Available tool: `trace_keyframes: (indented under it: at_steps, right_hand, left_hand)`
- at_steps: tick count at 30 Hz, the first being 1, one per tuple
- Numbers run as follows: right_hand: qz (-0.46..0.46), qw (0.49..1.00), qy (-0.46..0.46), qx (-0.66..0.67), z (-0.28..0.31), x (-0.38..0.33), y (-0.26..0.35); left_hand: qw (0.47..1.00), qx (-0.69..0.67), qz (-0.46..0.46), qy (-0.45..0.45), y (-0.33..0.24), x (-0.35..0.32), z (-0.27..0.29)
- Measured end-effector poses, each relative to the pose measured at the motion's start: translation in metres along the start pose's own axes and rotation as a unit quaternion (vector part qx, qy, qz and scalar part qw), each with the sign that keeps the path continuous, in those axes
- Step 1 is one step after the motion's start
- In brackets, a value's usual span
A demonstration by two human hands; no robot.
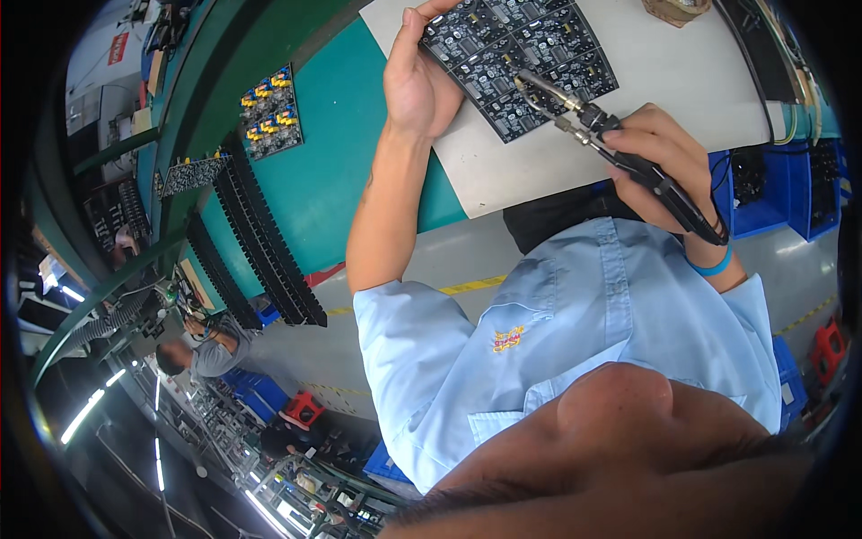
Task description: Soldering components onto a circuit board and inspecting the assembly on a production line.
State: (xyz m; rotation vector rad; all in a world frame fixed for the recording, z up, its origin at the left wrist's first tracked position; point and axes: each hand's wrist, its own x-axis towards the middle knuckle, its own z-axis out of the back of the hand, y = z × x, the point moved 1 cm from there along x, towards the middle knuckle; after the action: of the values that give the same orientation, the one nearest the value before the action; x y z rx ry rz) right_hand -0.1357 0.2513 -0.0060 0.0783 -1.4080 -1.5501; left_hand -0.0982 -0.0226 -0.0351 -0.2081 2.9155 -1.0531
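The left hand [426,94] is gripping a black circuit-board panel [516,49] at its left edge, the thumb lying along the rim, and is holding it over a pale sheet [709,81] on the green bench [341,153]. The right hand [664,148] is closing round the handle of a soldering iron [660,184], whose metal tip is pointing at the middle of the panel; whether tip and board are touching, I cannot tell. In my judgement the panel is presenting as light, stiff and thin, with its small surface parts and joints being the fragile element; the bare outer edges are offering the proper hold, and fingers should be staying off the populated face. The iron is likely running hot at its metal end, so only the dark handle is giving a safe grip. As to containers, a blue bin [763,218] beyond the right forearm is holding small black pieces, their kind being too small to tell, and a second blue bin [813,225] beside it is also holding dark items. A brown pouch-like holder [678,11] is sitting at the sheet's far edge, its contents not showing clearly.
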Motion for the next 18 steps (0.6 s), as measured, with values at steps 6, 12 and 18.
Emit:
trace_keyframes:
  at_steps: [6,12,18]
  right_hand:
    - [-0.022,1.000,0.013,0.007,-0.0084,-0.0001,-0.0025]
    - [-0.015,1.000,0.020,0.007,-0.0094,-0.0005,-0.0050]
    - [-0.017,1.000,0.011,0.007,-0.0065,-0.0007,-0.0051]
  left_hand:
    - [1.000,-0.005,-0.009,0.015,0.0013,-0.0012,0.0052]
    - [0.999,-0.008,-0.015,0.031,0.0017,-0.0015,0.0043]
    - [0.999,0.014,-0.014,0.039,-0.0001,-0.0005,-0.0009]
